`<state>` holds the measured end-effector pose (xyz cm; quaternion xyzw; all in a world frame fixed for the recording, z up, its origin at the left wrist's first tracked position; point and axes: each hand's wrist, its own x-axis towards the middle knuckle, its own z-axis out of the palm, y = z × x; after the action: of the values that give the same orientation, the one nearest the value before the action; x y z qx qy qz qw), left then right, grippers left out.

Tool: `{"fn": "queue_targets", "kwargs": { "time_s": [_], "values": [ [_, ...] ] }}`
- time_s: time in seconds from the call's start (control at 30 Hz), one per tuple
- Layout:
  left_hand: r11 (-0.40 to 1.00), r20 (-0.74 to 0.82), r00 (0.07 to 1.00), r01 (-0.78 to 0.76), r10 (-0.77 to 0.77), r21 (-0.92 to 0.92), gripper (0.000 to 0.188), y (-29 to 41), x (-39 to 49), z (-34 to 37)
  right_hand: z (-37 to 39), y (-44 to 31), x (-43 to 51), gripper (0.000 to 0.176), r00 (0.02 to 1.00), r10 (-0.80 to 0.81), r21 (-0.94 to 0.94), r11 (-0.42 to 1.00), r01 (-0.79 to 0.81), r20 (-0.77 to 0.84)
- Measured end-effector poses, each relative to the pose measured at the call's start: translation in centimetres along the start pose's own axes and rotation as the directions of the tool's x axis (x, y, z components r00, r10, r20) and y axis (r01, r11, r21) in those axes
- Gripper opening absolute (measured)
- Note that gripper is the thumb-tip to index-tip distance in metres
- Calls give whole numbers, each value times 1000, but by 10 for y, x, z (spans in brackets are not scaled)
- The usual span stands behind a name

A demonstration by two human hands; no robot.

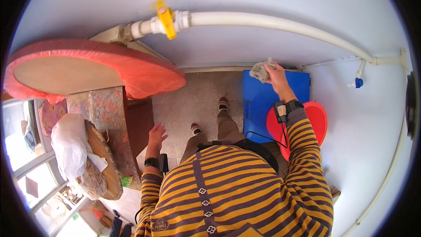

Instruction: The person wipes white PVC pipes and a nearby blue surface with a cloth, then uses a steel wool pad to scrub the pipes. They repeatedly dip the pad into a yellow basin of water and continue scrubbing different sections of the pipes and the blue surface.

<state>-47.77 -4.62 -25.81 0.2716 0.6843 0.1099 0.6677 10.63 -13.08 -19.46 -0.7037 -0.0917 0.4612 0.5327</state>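
A crumpled grey cloth (pixel 260 72) is bunched in my right hand (pixel 277 76). That hand is over the far part of a blue box-like cabinet (pixel 260 105), close to the wall; whether the cloth touches the cabinet I cannot tell. Below my right forearm, a round red plastic basin or lid (pixel 317 118) is partly covered by the sleeve. My left hand (pixel 157 137) hangs free with nothing in it, its fingers apart, beside the table with a floral cover (pixel 113 131).
A round board wrapped in red plastic (pixel 154 79) leans at the left wall. On the table a round wooden board (pixel 110 171) carries a white plastic bag (pixel 69 144). A white pipe (pixel 263 19) with a yellow-handled valve (pixel 166 19) runs along the wall. A blue-capped tap (pixel 358 82) hangs at right.
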Motion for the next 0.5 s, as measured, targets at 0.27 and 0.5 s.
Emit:
{"fn": "queue_targets", "kwargs": {
  "time_s": [0.27, 0.5],
  "values": [
    [864, 378, 923, 131, 72, -486, 54, 38, -5, 60, 146, 22, -21, 39, 837, 205, 169, 929, -330, 508],
    [795, 518, 794, 74, 318, -602, 38, 48, -35, 79, 258, 25, -111, 34, 700, 84, -110, 994, -8, 709]
  ]
}}
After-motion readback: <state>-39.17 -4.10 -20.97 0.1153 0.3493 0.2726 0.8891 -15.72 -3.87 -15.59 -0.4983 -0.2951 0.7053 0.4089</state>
